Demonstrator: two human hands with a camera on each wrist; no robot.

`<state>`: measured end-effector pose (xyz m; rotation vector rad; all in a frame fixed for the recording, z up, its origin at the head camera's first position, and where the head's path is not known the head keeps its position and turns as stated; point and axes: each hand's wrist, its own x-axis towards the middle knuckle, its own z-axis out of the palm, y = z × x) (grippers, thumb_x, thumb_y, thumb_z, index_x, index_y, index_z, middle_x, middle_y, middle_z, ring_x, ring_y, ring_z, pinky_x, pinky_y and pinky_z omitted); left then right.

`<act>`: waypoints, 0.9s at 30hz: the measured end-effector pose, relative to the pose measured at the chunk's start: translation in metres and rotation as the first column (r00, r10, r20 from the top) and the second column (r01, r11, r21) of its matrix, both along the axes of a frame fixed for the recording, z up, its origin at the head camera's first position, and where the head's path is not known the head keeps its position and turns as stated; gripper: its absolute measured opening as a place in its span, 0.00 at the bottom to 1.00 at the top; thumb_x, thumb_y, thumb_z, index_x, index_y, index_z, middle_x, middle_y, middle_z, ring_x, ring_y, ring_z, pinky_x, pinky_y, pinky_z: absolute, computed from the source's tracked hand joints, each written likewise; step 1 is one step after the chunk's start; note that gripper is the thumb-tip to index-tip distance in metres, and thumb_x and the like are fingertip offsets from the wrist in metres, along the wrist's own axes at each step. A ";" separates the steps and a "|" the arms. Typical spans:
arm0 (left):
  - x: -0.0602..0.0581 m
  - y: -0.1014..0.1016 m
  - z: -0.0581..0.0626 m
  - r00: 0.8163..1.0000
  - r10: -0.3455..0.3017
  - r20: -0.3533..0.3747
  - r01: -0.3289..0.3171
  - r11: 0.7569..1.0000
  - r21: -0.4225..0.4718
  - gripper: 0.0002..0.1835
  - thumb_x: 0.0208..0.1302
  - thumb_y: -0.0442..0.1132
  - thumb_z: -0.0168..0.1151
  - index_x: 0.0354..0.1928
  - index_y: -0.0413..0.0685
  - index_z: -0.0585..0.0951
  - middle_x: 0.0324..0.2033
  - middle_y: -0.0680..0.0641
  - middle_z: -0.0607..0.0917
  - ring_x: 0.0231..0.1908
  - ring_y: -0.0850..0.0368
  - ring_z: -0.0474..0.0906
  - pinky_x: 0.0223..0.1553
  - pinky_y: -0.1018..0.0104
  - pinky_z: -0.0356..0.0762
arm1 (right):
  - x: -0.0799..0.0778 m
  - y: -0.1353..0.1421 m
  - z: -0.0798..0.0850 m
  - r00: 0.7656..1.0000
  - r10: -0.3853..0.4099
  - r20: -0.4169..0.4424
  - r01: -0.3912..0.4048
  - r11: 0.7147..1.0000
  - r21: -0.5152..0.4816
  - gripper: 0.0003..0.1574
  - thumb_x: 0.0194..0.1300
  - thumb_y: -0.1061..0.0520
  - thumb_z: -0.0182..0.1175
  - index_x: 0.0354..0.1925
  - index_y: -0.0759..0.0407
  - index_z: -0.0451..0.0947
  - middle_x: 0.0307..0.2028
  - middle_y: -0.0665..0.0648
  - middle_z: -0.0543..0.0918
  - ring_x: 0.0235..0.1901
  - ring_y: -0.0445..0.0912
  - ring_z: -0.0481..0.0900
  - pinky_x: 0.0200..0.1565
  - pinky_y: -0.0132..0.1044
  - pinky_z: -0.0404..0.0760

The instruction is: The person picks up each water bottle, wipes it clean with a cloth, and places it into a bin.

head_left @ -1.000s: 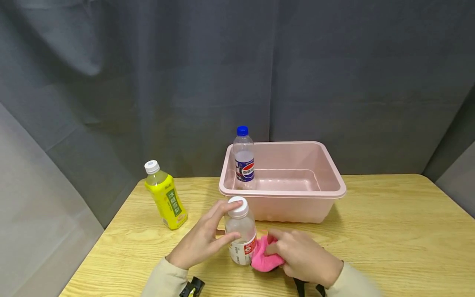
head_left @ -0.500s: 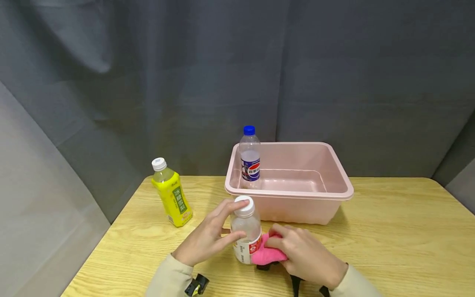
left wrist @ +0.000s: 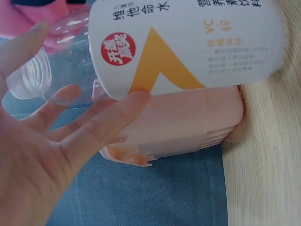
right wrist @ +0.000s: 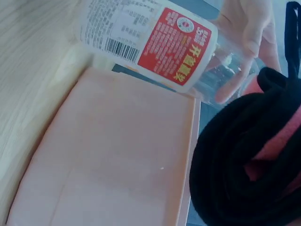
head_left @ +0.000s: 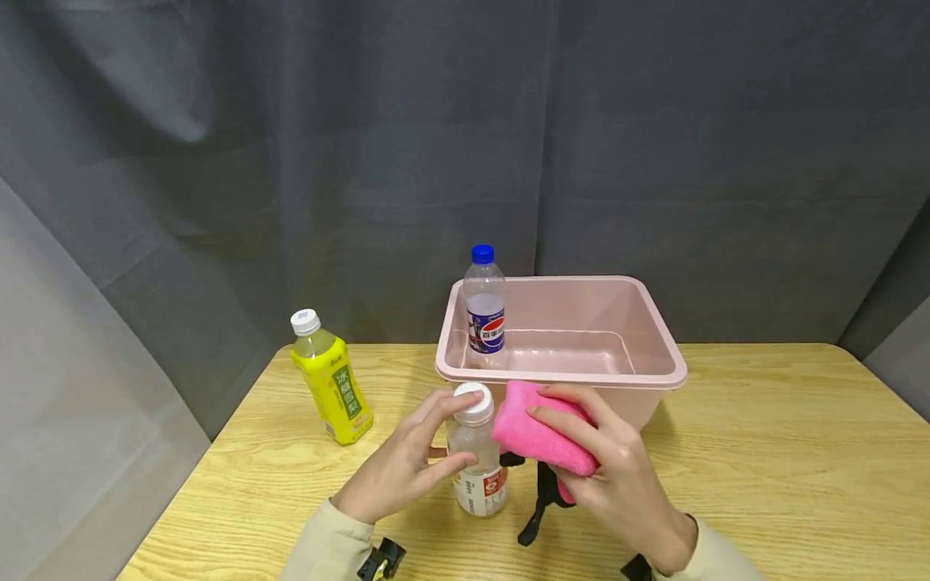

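A clear plastic bottle (head_left: 481, 494) with a white cap and a white label stands upright on the table, in front of the pink bin. My left hand (head_left: 395, 460) holds its upper part, index finger on the cap and thumb across the shoulder. In the left wrist view the fingers spread along the bottle (left wrist: 188, 47). My right hand (head_left: 617, 472) grips a folded pink cloth (head_left: 541, 428) beside the bottle's neck, raised off the table. The black trim (right wrist: 225, 150) of the cloth fills the right side of the right wrist view, a thin black loop above it.
The pink plastic bin (head_left: 567, 379) sits behind the bottle. A blue-capped cola bottle (head_left: 485, 323) stands inside its left end. To the left on the wooden table (head_left: 247, 484) stands a yellow-labelled drink bottle (head_left: 334, 391). A dark curtain (head_left: 407, 161) hangs behind.
My right hand has lifted the pink cloth from beside the bottle's label up to its neck, and the hand has turned. My left hand keeps its hold on the bottle.
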<state>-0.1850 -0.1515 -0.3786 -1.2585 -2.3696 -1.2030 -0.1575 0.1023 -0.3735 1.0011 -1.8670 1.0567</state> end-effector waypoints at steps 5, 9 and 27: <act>0.001 0.000 0.000 1.000 0.003 0.006 -0.003 1.000 -0.001 0.35 0.65 0.30 0.69 0.71 0.49 0.66 0.58 0.43 0.75 0.56 0.48 0.78 0.42 0.68 0.85 | -0.001 -0.001 -0.001 1.000 0.010 -0.026 -0.009 0.999 0.045 0.37 0.39 0.79 0.61 0.51 0.60 0.84 0.52 0.64 0.80 0.50 0.53 0.79 0.59 0.27 0.72; 0.001 0.000 0.000 1.000 0.003 0.004 -0.003 1.000 -0.001 0.35 0.65 0.30 0.69 0.71 0.49 0.66 0.58 0.42 0.75 0.56 0.48 0.78 0.42 0.69 0.85 | 0.000 0.000 -0.002 1.000 -0.011 -0.010 0.012 0.992 0.127 0.39 0.38 0.78 0.61 0.51 0.57 0.85 0.53 0.61 0.80 0.50 0.54 0.80 0.58 0.26 0.73; 0.002 0.001 0.000 0.999 0.018 0.028 -0.018 1.000 0.000 0.35 0.66 0.31 0.68 0.72 0.51 0.65 0.59 0.41 0.74 0.56 0.44 0.78 0.41 0.67 0.85 | -0.003 0.006 -0.010 0.999 -0.036 0.030 0.023 0.930 0.366 0.28 0.38 0.78 0.67 0.34 0.51 0.85 0.39 0.46 0.77 0.35 0.40 0.78 0.37 0.28 0.81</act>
